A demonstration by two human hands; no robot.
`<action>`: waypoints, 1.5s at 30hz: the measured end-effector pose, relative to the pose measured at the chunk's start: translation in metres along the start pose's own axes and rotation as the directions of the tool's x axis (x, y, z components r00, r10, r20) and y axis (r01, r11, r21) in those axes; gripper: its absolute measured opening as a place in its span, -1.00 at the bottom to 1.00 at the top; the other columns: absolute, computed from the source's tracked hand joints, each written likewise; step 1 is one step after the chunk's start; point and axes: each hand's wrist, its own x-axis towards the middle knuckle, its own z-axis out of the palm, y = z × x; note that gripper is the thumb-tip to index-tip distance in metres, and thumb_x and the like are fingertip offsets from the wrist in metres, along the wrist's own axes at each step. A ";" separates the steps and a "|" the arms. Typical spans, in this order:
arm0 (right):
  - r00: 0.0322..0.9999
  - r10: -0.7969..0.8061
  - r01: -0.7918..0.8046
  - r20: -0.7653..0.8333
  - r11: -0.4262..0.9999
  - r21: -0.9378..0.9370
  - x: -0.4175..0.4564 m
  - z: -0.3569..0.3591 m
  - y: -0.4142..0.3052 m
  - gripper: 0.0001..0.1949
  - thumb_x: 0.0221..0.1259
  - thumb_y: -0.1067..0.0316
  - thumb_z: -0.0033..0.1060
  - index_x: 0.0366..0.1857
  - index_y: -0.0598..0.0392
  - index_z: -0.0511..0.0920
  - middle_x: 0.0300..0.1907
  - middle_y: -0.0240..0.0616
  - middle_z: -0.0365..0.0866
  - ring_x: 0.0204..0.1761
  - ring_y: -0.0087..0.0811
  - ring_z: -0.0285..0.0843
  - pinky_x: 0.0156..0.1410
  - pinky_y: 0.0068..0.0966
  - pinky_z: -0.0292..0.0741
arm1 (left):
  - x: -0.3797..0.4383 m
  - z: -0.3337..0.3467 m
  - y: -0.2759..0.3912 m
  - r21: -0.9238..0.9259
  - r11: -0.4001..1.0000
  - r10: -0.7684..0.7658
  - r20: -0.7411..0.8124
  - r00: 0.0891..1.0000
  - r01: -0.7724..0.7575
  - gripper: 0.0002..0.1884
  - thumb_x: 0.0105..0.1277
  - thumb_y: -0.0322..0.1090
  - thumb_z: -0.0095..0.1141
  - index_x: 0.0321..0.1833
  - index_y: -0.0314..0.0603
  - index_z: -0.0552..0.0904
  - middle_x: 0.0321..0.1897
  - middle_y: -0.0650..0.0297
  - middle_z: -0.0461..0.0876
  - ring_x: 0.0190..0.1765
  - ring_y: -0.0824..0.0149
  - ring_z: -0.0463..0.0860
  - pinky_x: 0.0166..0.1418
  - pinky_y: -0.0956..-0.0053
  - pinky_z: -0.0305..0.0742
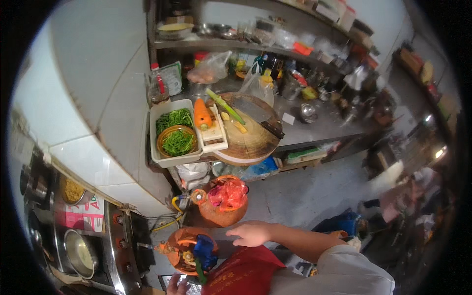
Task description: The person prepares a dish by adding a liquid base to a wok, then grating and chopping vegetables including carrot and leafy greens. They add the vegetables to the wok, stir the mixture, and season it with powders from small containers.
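My right hand (251, 234) reaches across in front of the red apron (245, 271), fingers loosely extended and empty, above the floor near two orange gas cylinders (223, 217). At the bottom edge is my left hand (177, 284), partly cut off, fingers apart, beside a patterned metal surface (193, 285); nothing shows in its grasp. Beyond the hands, a round wooden chopping block (254, 142) bears a cleaver (254, 111), a green stalk (226, 107) and small yellowish pieces. A carrot (202, 114) lies on a white slicer (217, 138) beside a pale tub (177, 162) of cut greens.
A pink plastic bag (230, 195) covers one cylinder's top; a blue cloth (205, 252) lies on the other (177, 238). The stove (110, 254) at left holds a metal pot (80, 254). Behind the block, bags, bottles and pots stand on the steel counter (309, 131), below a shelf (221, 44).
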 end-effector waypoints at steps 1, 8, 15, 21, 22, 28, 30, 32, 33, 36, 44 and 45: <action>0.997 -0.021 0.027 -0.076 0.996 0.082 -0.023 0.000 0.025 -0.65 0.34 0.16 0.13 0.08 0.14 0.50 -0.04 0.09 0.64 0.04 0.10 0.59 0.12 -0.07 0.50 | 0.015 0.051 0.048 0.135 0.991 0.003 0.019 1.000 -0.006 -0.62 0.42 -0.27 0.09 0.20 -0.36 0.56 -0.14 0.13 0.70 -0.25 0.37 0.69 -0.23 0.45 0.61; 0.968 0.225 -0.245 0.114 0.948 0.203 -0.146 -0.001 0.170 -0.49 0.38 0.02 0.06 0.29 0.11 0.43 0.25 0.03 0.51 0.24 0.04 0.48 0.30 -0.16 0.43 | 0.201 0.218 0.174 0.298 0.852 0.374 0.227 0.899 -0.430 -0.72 0.37 -0.43 0.11 0.10 -0.35 0.53 -0.24 0.27 0.66 -0.26 0.37 0.64 -0.13 0.43 0.59; 0.816 0.566 -0.527 -0.121 0.813 0.250 -0.257 -0.024 0.245 -0.47 0.36 0.01 0.08 0.27 0.16 0.46 0.19 0.09 0.55 0.20 0.07 0.51 0.28 -0.18 0.46 | 0.418 0.245 0.245 0.352 0.936 0.017 -0.051 0.999 0.002 -0.74 0.36 -0.50 -0.04 0.06 -0.26 0.59 -0.52 0.20 0.57 -0.68 0.36 0.44 -0.63 0.48 0.40; 0.688 0.725 -0.338 -0.008 0.331 0.881 -0.324 -0.029 0.249 -0.67 0.34 0.26 0.16 0.09 0.17 0.59 -0.10 0.02 0.71 -0.07 -0.13 0.68 0.08 -0.31 0.55 | 0.425 0.323 0.267 0.756 0.607 0.135 -0.402 0.906 0.245 -0.80 0.27 -0.30 0.21 -0.12 -0.21 0.68 -0.30 0.13 0.73 -0.18 0.14 0.73 -0.11 0.23 0.69; 0.670 0.742 -0.484 -0.025 0.462 0.743 -0.318 -0.059 0.224 -0.66 0.33 0.24 0.17 0.11 0.14 0.59 -0.10 0.00 0.72 -0.06 -0.12 0.68 0.09 -0.30 0.55 | 0.389 0.345 0.296 0.896 0.365 0.288 -0.368 0.884 0.253 -0.79 0.27 -0.37 0.18 -0.09 -0.27 0.72 -0.21 0.03 0.77 -0.09 0.04 0.76 -0.05 0.22 0.67; 0.870 0.443 -0.408 -0.217 0.893 0.189 -0.299 -0.093 0.303 -0.60 0.37 0.22 0.17 0.18 0.23 0.54 -0.12 -0.06 0.74 -0.11 -0.23 0.71 0.00 -0.38 0.60 | 0.395 0.289 0.271 0.913 0.307 0.266 -0.352 0.897 0.267 -0.86 0.23 -0.44 0.17 -0.22 -0.23 0.76 -0.12 0.00 0.75 -0.02 0.05 0.74 0.01 0.27 0.65; 0.841 0.516 -0.453 -0.161 0.835 0.312 -0.284 -0.104 0.331 -0.61 0.38 0.25 0.16 0.19 0.21 0.54 -0.12 -0.10 0.74 -0.14 -0.28 0.71 -0.03 -0.43 0.60 | 0.408 0.277 0.271 0.975 0.125 0.150 -0.204 0.967 0.186 -0.87 0.19 -0.45 0.20 -0.24 -0.22 0.76 -0.20 0.03 0.76 -0.15 0.10 0.76 -0.10 0.32 0.65; 0.813 0.543 -0.469 -0.210 0.824 0.317 -0.256 -0.165 0.300 -0.62 0.37 0.27 0.18 0.19 0.19 0.55 -0.13 -0.09 0.74 -0.14 -0.29 0.70 -0.02 -0.42 0.60 | 0.428 0.259 0.281 0.979 -0.201 -0.081 0.032 0.996 -0.048 -0.89 0.16 -0.47 0.22 -0.28 -0.21 0.76 -0.33 0.06 0.77 -0.31 0.16 0.77 -0.23 0.35 0.64; 0.797 0.560 -0.480 -0.226 0.815 0.325 -0.245 -0.185 0.289 -0.62 0.36 0.28 0.19 0.19 0.18 0.55 -0.13 -0.09 0.74 -0.14 -0.30 0.70 -0.01 -0.42 0.60 | 0.433 0.248 0.278 0.996 -0.075 0.061 0.049 0.997 -0.044 -0.93 0.16 -0.47 0.21 -0.35 -0.22 0.74 -0.43 0.06 0.73 -0.40 0.18 0.74 -0.32 0.36 0.59; 0.708 0.669 -0.624 -0.226 0.743 0.244 -0.241 -0.195 0.319 -0.60 0.32 0.26 0.25 0.19 0.17 0.55 -0.13 -0.07 0.73 -0.12 -0.31 0.70 0.00 -0.42 0.60 | 0.443 0.245 0.275 0.718 0.694 0.278 -0.211 0.937 -0.044 -0.88 0.17 -0.48 0.17 -0.52 -0.26 0.66 -0.69 0.10 0.58 -0.59 0.24 0.62 -0.55 0.38 0.42; 0.758 0.652 -0.603 -0.024 0.715 0.354 -0.245 -0.200 0.315 -0.52 0.29 0.23 0.30 0.25 0.16 0.48 0.05 0.02 0.64 0.04 -0.19 0.66 0.14 -0.31 0.57 | 0.484 0.316 0.294 -0.283 0.959 -0.131 -0.385 0.913 0.018 -0.91 0.34 -0.54 0.04 -0.31 -0.46 0.55 -0.47 0.06 0.62 -0.55 0.20 0.66 -0.52 0.39 0.63; 0.752 0.659 -0.589 -0.019 0.685 0.429 -0.252 -0.195 0.319 -0.48 0.28 0.21 0.30 0.28 0.14 0.46 0.13 0.07 0.60 0.12 -0.12 0.64 0.21 -0.24 0.54 | 0.488 0.315 0.292 -0.246 0.969 -0.112 -0.377 0.919 0.017 -0.90 0.34 -0.54 0.04 -0.30 -0.47 0.56 -0.47 0.06 0.62 -0.52 0.20 0.68 -0.49 0.39 0.67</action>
